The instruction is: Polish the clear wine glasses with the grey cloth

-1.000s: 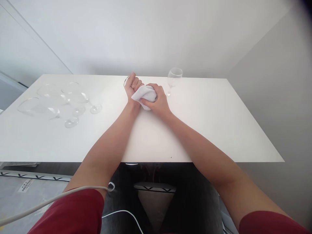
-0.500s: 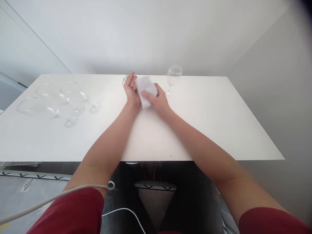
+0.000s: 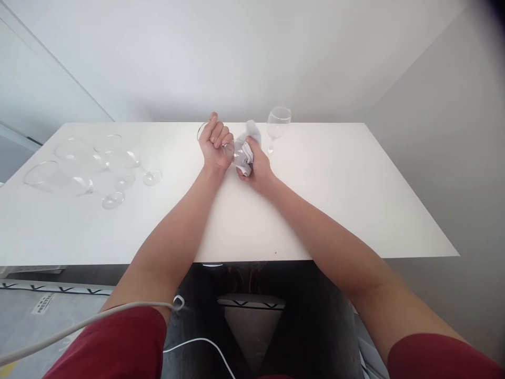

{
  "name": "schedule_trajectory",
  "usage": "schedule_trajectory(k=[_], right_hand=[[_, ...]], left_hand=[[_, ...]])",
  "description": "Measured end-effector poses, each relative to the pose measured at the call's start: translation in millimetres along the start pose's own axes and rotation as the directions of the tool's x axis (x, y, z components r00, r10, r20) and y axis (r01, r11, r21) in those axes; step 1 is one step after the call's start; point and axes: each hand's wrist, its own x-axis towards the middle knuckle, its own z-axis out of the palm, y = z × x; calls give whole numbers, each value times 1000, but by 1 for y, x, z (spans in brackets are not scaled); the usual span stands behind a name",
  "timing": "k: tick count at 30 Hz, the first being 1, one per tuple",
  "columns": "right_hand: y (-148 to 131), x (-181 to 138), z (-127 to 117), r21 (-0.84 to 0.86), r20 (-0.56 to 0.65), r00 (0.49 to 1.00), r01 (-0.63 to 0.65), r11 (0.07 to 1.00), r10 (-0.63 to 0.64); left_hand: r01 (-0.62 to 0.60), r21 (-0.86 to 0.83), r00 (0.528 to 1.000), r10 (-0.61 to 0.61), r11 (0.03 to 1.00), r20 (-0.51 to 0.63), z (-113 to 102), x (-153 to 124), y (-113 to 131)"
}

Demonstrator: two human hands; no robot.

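My left hand (image 3: 214, 141) is closed in a fist around a clear wine glass (image 3: 228, 149), held on its side above the white table (image 3: 335, 200). Part of the glass's rim shows behind the fist. My right hand (image 3: 256, 164) is closed on a crumpled white cloth (image 3: 244, 147), which is pressed against the glass right beside the left hand. Both hands meet near the far middle of the table.
An upright wine glass (image 3: 277, 124) stands just right of my hands near the table's far edge. Three wine glasses (image 3: 84, 168) lie on their sides at the far left. A white cable (image 3: 79, 326) runs over my lap below the table's near edge.
The cloth, spread over the glass before, is now bunched up in my right hand. My right hand has turned and the left fist has shifted slightly.
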Motion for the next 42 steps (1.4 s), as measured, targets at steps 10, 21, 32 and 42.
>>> schedule_trajectory(k=[10, 21, 32, 42], right_hand=[[9, 4, -9, -515, 86, 916, 378, 769, -392], [6, 5, -13, -617, 162, 852, 481, 623, -498], [0, 0, -12, -521, 118, 898, 420, 743, -424], [1, 1, -12, -496, 105, 894, 427, 756, -436]], left_hand=[[-29, -33, 1000, 29, 999, -5, 3, -8, 2], [-20, -27, 1000, 19, 999, -16, 6, -9, 0], [-8, -18, 1000, 8, 1000, -8, 3, -7, -4], [-25, 33, 999, 26, 999, -42, 4, -8, -5]])
